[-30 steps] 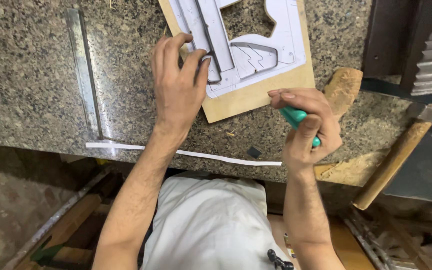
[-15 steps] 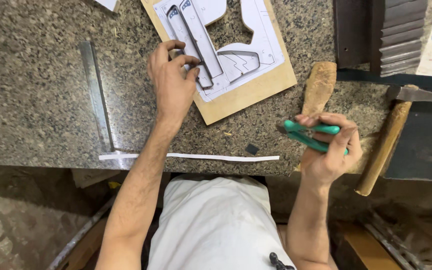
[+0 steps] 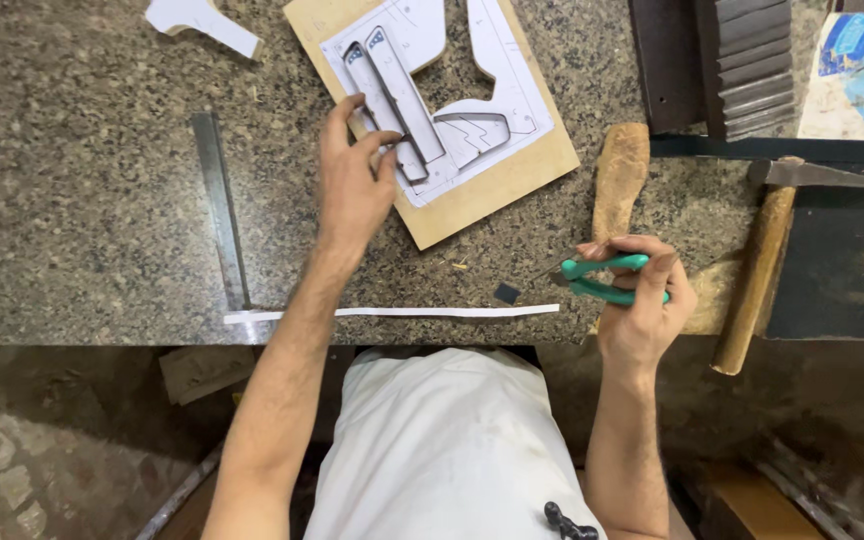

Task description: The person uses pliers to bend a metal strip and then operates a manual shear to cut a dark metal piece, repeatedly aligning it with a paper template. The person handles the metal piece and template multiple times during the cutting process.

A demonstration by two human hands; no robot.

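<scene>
My left hand [image 3: 352,180] rests on a white paper pattern [image 3: 457,95] that lies on a tan board [image 3: 472,200] on the speckled stone counter. Its fingers pinch the lower end of two grey strip-shaped pieces [image 3: 392,95] on the paper. My right hand [image 3: 637,300] is off to the right near the counter's front edge, closed around a tool with green handles [image 3: 607,280], likely scissors. It is well clear of the board.
A metal ruler [image 3: 220,225] lies left of my arm. A long white paper strip [image 3: 392,313] and a small dark scrap [image 3: 506,293] lie along the front edge. A hammer [image 3: 757,260], a brown block [image 3: 620,175] and dark ridged parts [image 3: 752,65] sit on the right.
My right hand has drawn away from the board to the right with the green-handled tool. My left hand has stayed on the paper pattern, shifting its fingers onto the grey strips.
</scene>
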